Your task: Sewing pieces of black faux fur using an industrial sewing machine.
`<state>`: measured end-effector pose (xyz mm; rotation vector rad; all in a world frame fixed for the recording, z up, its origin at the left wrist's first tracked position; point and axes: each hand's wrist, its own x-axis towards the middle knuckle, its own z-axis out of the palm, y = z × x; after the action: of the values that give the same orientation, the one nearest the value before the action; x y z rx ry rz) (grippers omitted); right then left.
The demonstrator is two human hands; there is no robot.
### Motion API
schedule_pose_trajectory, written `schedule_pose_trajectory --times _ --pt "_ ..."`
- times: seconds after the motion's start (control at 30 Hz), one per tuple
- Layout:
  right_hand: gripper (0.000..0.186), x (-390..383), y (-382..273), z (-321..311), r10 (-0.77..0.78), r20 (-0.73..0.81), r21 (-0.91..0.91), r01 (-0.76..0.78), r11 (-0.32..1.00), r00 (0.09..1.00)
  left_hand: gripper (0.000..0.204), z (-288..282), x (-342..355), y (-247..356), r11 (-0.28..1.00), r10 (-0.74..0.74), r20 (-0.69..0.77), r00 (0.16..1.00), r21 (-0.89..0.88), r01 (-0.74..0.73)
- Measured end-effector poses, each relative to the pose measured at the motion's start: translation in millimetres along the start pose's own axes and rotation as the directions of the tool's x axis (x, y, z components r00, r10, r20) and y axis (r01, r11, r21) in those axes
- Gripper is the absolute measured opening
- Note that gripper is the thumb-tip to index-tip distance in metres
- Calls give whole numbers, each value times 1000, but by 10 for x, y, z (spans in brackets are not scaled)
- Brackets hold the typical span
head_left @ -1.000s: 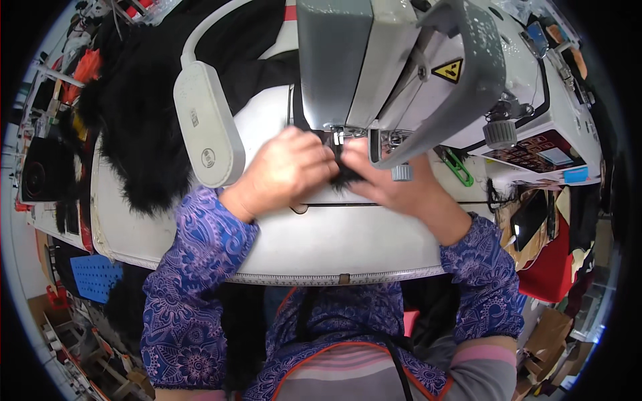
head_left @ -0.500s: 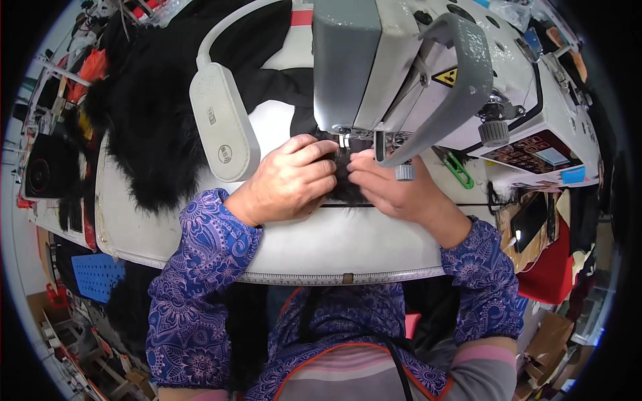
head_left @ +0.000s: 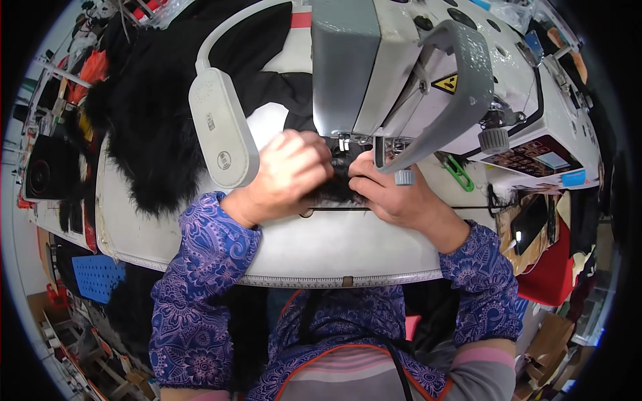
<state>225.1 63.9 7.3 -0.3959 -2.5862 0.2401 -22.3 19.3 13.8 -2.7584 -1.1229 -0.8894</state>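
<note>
Black furry fabric [head_left: 340, 182] lies under the needle area of a grey and white sewing machine [head_left: 345, 67], just below its metal presser foot [head_left: 344, 143]. On the fabric's left edge, my left hand [head_left: 284, 175] is closed with curled fingers, somewhat blurred by motion. My right hand [head_left: 396, 194] pinches the same fabric from the right, its fingertips close to the presser foot. Part of that hand sits behind the machine's grey curved guard [head_left: 461, 87]. The fingertips and the fabric's edge are partly hidden.
A white lamp head [head_left: 224, 130] on a bent neck hangs close to my left wrist. More black fur [head_left: 154, 140] spreads across the table's left. Green thread snips [head_left: 458, 172] lie right of the machine's guard. A ruler tape [head_left: 301, 279] edges the white table.
My left hand has lifted slightly and shifted left, its fingers now blurred. The right hand has stayed nearly in place on the fabric, and the gap between the hands shows more fur.
</note>
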Motion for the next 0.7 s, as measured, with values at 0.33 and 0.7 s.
schedule_pose_trajectory --times 0.33,0.7 --pt "12 42 22 38 -86 -73 46 89 995 994 23 111 4 -438 917 -400 -72 914 -11 400" --pt "21 -16 39 3 -24 -43 22 25 999 999 26 1 88 47 989 102 -81 991 -103 -110"
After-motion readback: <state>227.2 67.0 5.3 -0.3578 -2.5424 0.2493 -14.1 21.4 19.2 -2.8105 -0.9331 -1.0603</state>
